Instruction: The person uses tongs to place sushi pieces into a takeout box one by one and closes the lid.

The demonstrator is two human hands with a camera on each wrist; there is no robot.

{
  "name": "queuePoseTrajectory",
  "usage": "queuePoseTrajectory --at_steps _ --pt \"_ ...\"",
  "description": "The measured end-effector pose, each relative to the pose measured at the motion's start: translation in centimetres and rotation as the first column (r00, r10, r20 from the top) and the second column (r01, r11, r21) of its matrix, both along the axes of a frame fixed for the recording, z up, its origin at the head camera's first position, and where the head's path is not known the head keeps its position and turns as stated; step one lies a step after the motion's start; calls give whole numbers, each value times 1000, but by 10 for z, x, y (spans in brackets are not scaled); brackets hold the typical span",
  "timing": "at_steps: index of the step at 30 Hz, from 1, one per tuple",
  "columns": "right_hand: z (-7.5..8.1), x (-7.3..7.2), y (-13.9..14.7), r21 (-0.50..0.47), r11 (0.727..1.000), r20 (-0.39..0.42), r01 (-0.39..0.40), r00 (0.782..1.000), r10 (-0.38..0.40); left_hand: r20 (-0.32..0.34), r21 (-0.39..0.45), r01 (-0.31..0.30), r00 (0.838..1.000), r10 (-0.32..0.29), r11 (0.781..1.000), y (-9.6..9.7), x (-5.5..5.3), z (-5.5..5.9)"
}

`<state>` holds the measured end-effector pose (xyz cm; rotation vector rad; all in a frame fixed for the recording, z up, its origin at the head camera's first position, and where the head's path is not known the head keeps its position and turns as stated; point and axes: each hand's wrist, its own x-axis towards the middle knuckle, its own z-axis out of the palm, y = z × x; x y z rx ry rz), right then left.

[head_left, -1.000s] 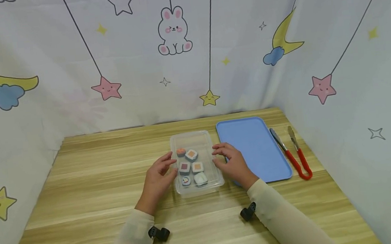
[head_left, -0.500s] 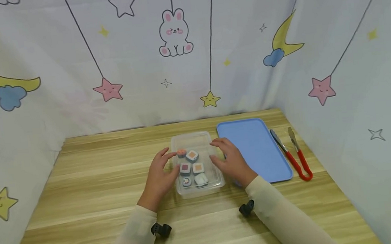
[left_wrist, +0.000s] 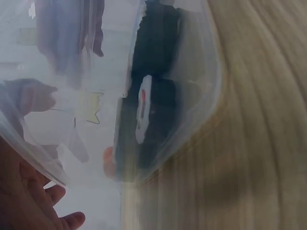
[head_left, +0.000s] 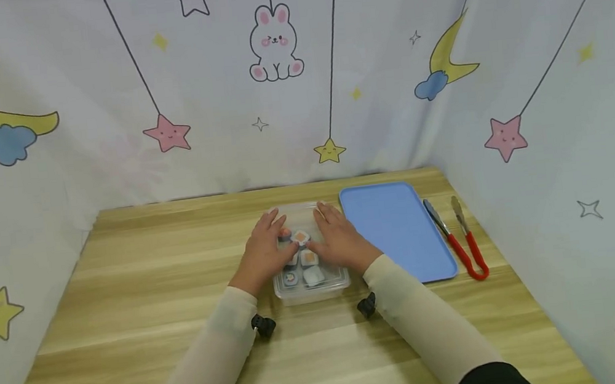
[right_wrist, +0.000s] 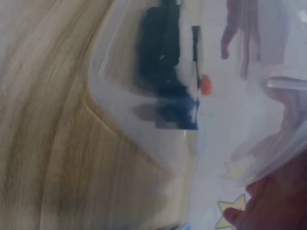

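Observation:
A clear plastic food container (head_left: pixel 313 295) with a clear lid (head_left: pixel 299 212) stands near the middle of the table. Several toy-like sushi pieces (head_left: pixel 309 257) show inside it, some hidden under the hands. My left hand (head_left: pixel 262 249) rests over the lid's left side, its fingers extended. Opposite it, my right hand (head_left: pixel 341 241) lies on the right side of the lid with fingers extended forward. Both thumbs point inward and almost meet. Through the container's wall, the left wrist view shows dark-sided sushi (left_wrist: pixel 156 112); similar sushi (right_wrist: pixel 160 52) appears in the right wrist view.
A blue tray (head_left: pixel 400 232) lies right of the container. Beyond it are metal tongs with red handles (head_left: pixel 477 253), spread apart. The wooden table (head_left: pixel 169 261) meets a patterned white curtain (head_left: pixel 215 157) at the back and sides.
Both hands have moved inward and forward, from the container's sides onto its lid. The container, tray and tongs stay in place; the head view shifts slightly.

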<state>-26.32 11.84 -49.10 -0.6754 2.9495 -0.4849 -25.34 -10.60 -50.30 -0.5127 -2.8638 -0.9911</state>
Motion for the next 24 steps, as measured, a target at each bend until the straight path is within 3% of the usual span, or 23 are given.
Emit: queuePoseTrajectory --at_steps 6,12,19,22,24 --pt "4 16 0 -13 1000 -14 20 1000 -20 -48 -71 61 997 -65 996 -1 13 6" --pt "-1 29 -3 72 997 9 -4 1000 4 -84 -181 130 986 -147 975 1 25 -2" --pt "-5 30 4 -6 1000 18 1 1000 -1 -70 -138 136 987 -146 981 0 30 -9" --pt "8 31 15 -41 999 5 23 1000 -23 -69 -89 144 986 -151 986 -12 36 -1" --pt "23 31 26 -27 999 -5 34 999 -35 -84 -100 138 986 -147 985 -27 39 8"
